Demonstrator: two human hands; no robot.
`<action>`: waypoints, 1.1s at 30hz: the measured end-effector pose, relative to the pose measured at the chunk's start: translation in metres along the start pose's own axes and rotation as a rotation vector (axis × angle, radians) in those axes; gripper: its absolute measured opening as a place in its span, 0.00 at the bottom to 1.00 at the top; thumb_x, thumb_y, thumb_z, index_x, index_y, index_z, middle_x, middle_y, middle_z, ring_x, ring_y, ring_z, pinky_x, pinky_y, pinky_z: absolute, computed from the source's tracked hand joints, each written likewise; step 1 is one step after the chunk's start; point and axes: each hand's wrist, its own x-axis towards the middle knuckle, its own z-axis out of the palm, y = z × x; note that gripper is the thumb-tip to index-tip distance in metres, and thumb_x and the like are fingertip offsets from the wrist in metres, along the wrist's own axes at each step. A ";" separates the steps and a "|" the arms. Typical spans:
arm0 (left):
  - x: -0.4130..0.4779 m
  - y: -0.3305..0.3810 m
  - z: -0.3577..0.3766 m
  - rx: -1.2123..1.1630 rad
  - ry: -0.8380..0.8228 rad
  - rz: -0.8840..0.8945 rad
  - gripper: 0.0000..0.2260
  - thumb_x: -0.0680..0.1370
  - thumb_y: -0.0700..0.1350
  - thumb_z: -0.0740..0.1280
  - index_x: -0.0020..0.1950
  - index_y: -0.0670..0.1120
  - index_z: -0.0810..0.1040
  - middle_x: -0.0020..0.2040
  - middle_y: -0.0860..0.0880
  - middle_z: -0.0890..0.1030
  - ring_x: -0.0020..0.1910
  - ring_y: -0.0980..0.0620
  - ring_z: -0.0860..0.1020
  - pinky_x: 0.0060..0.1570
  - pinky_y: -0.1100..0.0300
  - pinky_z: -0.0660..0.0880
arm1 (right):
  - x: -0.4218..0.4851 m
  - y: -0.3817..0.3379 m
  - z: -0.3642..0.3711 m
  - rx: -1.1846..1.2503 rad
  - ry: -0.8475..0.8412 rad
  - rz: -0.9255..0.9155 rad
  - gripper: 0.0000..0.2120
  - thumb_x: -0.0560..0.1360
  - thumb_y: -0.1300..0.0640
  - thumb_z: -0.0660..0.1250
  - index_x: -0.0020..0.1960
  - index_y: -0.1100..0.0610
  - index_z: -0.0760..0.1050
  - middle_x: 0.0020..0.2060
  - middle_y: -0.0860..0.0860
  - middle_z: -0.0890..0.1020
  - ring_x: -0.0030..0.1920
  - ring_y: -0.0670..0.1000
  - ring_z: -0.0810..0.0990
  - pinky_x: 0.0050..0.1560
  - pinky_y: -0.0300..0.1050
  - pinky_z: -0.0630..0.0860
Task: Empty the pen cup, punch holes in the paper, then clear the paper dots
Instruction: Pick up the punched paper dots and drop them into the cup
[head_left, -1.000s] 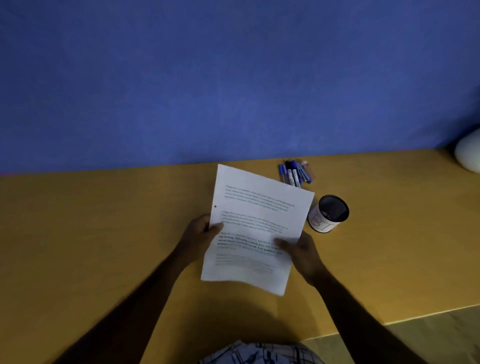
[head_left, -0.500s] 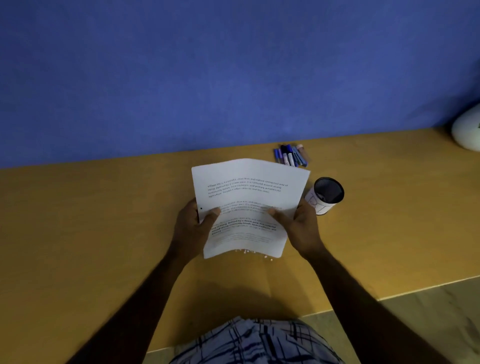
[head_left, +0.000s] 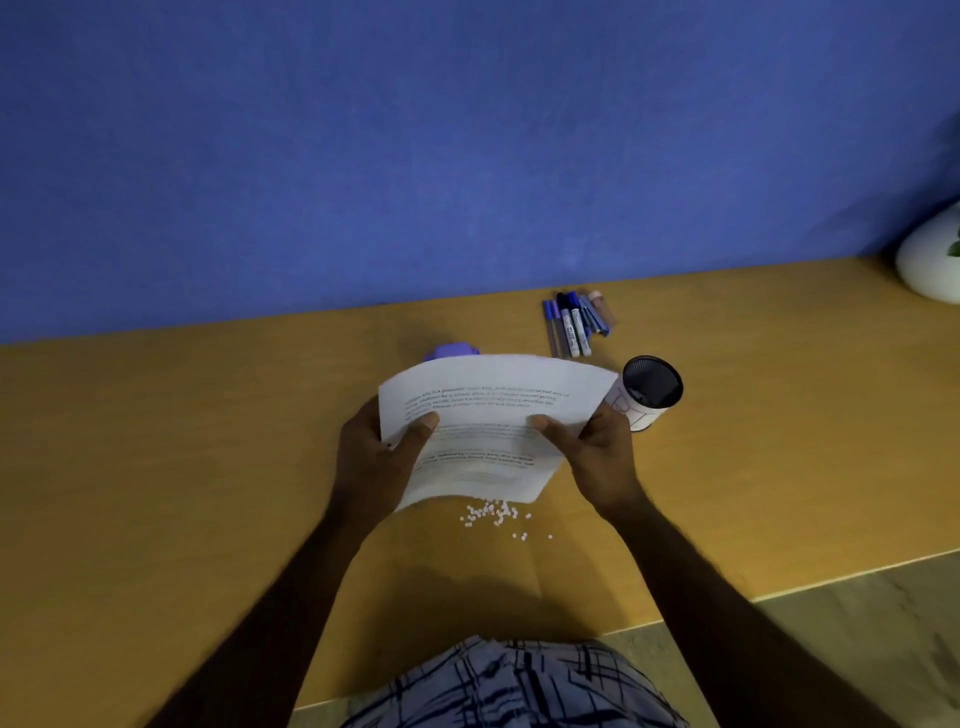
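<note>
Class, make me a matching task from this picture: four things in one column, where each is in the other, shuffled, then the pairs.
1 paper
2 pens
3 cup
4 paper dots

A lying bunched near the wall
B scattered on the table
C held between left hand and right hand
D standing upright, nothing sticking out

Pairs: 1-C, 2-A, 3-D, 4-B

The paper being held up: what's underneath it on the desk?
Small white paper dots lie scattered by its lower edge; a purple object peeks past its top edge. More may hide beneath the sheet.
</note>
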 end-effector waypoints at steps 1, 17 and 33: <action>0.000 0.001 0.000 0.013 0.006 0.012 0.12 0.74 0.40 0.72 0.53 0.55 0.78 0.48 0.60 0.82 0.46 0.64 0.82 0.39 0.69 0.78 | 0.000 0.000 -0.001 -0.006 -0.003 -0.005 0.15 0.72 0.67 0.71 0.57 0.56 0.79 0.53 0.47 0.85 0.54 0.53 0.84 0.52 0.51 0.80; -0.006 -0.020 0.001 0.053 -0.020 -0.009 0.17 0.70 0.41 0.75 0.58 0.44 0.79 0.52 0.52 0.83 0.52 0.56 0.82 0.44 0.65 0.80 | -0.002 0.003 0.003 -0.043 -0.045 0.008 0.16 0.72 0.66 0.72 0.59 0.56 0.79 0.54 0.52 0.85 0.55 0.55 0.83 0.53 0.55 0.81; 0.012 -0.022 0.007 0.010 0.054 -0.045 0.13 0.72 0.39 0.75 0.55 0.47 0.79 0.49 0.53 0.83 0.47 0.63 0.82 0.41 0.68 0.80 | 0.013 -0.008 0.012 -0.123 -0.074 -0.011 0.20 0.71 0.68 0.73 0.54 0.46 0.79 0.50 0.45 0.85 0.54 0.48 0.83 0.54 0.46 0.80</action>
